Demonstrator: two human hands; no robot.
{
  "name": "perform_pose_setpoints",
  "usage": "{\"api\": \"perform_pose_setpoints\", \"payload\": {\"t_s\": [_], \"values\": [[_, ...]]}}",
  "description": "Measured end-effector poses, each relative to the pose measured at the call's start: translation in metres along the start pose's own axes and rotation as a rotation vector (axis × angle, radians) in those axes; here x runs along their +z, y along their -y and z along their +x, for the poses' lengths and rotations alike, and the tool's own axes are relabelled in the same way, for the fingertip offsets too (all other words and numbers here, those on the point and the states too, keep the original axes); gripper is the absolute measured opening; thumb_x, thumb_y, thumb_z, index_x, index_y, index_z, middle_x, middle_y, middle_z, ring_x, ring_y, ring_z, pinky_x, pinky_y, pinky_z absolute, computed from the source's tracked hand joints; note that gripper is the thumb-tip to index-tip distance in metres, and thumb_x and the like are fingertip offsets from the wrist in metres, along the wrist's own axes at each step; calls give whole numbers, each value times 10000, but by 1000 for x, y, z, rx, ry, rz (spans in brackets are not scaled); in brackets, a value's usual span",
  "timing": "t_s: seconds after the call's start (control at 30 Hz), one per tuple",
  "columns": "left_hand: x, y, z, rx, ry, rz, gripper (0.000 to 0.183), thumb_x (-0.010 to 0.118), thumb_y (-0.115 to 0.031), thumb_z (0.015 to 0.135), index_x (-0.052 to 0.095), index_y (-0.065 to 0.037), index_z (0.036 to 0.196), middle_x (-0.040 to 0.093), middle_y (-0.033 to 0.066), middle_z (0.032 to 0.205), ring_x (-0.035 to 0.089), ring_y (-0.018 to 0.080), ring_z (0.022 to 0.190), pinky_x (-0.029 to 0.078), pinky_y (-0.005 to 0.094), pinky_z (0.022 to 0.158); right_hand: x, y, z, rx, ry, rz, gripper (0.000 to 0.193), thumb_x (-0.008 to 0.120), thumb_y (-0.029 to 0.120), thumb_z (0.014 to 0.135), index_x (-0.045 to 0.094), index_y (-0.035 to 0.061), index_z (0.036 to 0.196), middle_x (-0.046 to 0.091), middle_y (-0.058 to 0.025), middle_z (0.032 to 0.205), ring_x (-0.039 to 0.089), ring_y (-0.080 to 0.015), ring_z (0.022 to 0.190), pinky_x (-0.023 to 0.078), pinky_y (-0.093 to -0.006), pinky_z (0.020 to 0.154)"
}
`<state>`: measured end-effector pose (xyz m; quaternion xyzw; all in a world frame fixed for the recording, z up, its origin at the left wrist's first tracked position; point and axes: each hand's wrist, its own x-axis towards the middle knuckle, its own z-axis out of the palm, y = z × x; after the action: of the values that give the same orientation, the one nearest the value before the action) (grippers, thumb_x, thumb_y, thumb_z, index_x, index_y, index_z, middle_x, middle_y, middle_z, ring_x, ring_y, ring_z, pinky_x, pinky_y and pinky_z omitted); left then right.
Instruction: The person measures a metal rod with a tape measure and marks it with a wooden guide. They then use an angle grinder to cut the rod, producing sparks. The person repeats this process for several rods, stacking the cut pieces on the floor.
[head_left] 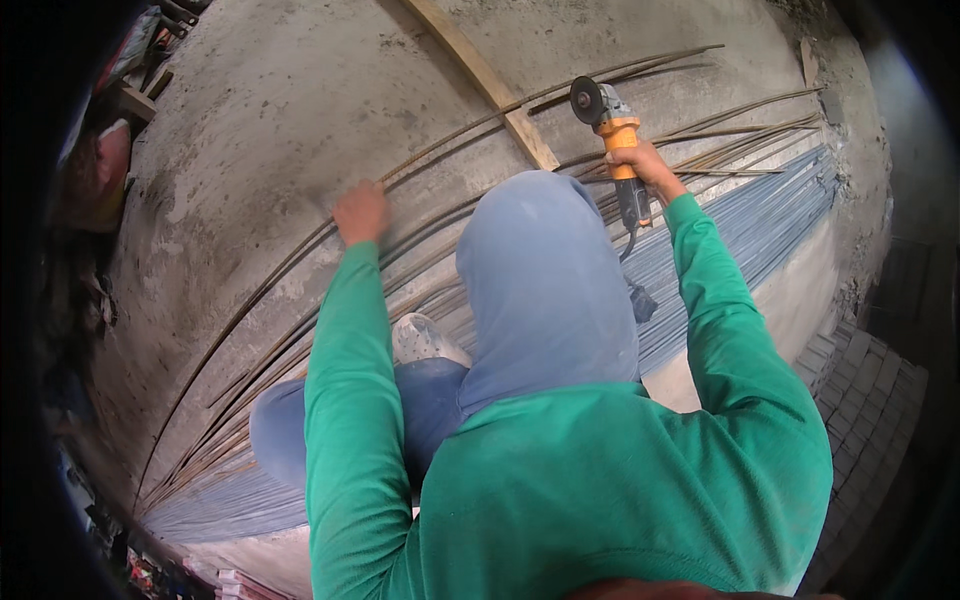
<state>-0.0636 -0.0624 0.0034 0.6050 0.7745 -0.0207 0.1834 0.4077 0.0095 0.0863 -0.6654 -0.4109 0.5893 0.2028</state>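
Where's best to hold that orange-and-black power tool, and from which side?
Probably around the slim body of the orange-and-black angle grinder, from the right, as the right hand does: the dark round disc sits at its upper-left end and the black cord leaves the bottom, so the middle avoids both.

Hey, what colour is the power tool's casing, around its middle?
The tool's casing is orange around its middle, best seen in the head view.

Rods (750,245) look dull metal, the grinder casing (619,132) smooth plastic, the floor (290,120) rough matt concrete.
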Motion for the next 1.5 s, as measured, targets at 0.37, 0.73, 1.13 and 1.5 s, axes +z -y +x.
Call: {"api": "perform_pose_setpoints", "payload": {"t_s": [0.37, 0.73, 1.13, 1.5], "values": [[1, 5, 8, 32, -2, -7, 344, 461, -341, 947, 632, -44, 979, 665, 198, 975, 614, 393, 916, 455, 512, 797, 28, 22, 24, 2, 52, -216, 312, 715, 145, 663, 590, -3, 908, 608, -58, 761, 590, -169, 649, 489, -314, 605], [-3, 2, 4, -18, 20, -16, 341, 468, -336, 933, 643, -57, 1019, 668, 175, 1026, 615, 376, 978, 431, 530, 856, 44, 40, 20, -12, 32, -290, 288, 717, 128, 654, 597, -5, 880, 607, -54, 757, 587, -172, 642, 482, -312, 594], [2, 6, 7, 7, 7, -39, 336, 493, -348, 930, 645, -61, 1014, 666, 176, 1017, 605, 370, 994, 426, 522, 860, 42, 36, 26, -1, -16, -384, 353, 722, 148, 629, 602, -31, 909, 617, -69, 788, 584, -174, 652, 481, -320, 594], [-1, 4, 5, 5, 3, -32, 335, 488, -345, 937, 645, -62, 1023, 667, 169, 1025, 606, 366, 983, 425, 517, 861, 42, 35, 28, 9, -16, -396, 367, 743, 177, 628, 611, -24, 906, 630, -75, 799, 592, -180, 661, 483, -322, 601]]}}
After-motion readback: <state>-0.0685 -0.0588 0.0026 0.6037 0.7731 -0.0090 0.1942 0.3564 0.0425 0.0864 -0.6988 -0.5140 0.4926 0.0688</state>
